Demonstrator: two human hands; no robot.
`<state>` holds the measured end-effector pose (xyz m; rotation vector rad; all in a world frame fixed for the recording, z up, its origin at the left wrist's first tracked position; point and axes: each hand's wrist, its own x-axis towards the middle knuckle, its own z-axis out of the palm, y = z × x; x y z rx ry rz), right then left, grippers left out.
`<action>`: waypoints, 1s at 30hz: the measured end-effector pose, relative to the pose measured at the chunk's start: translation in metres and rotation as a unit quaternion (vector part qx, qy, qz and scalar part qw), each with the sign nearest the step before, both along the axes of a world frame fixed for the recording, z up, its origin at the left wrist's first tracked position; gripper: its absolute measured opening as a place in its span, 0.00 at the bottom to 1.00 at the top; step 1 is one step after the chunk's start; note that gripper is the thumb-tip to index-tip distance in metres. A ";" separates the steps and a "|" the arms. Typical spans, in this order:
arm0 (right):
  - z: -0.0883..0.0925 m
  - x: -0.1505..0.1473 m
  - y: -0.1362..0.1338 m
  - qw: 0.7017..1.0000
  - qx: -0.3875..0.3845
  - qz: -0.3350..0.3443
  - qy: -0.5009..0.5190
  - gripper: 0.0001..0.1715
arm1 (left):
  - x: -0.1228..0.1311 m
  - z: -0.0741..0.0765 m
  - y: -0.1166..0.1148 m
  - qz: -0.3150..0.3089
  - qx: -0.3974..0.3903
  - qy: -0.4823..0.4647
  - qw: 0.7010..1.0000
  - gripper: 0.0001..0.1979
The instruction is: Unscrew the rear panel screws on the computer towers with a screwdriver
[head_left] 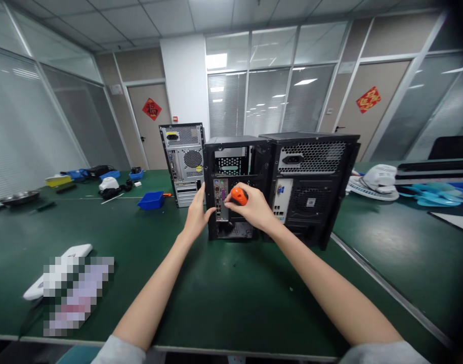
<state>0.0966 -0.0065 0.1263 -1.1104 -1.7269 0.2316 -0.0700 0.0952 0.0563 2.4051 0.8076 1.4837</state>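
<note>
Three computer cases stand upright on the green table, their backs toward me. The middle black case [261,162] has an open bay at its top and a port panel [221,189] at its left. My right hand [254,207] is wrapped round an orange and black screwdriver [239,196], its end toward me and its tip hidden near the port panel. My left hand [197,213] rests against the left edge of that case, fingers stretched up and thumb by the ports. A larger black case [310,197] stands on the right, a grey one [184,162] behind on the left.
A blue tray [151,200] lies left of the grey case. Further left are a white device [109,184], cables and a metal bowl [20,197]. A white object [83,249] lies near left; light-blue fan blades [430,194] are at far right.
</note>
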 end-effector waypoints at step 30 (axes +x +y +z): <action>0.002 -0.045 0.040 0.940 -0.003 0.006 0.340 0.08 | 0.017 0.035 0.001 -0.076 -0.112 -0.384 0.913 0.06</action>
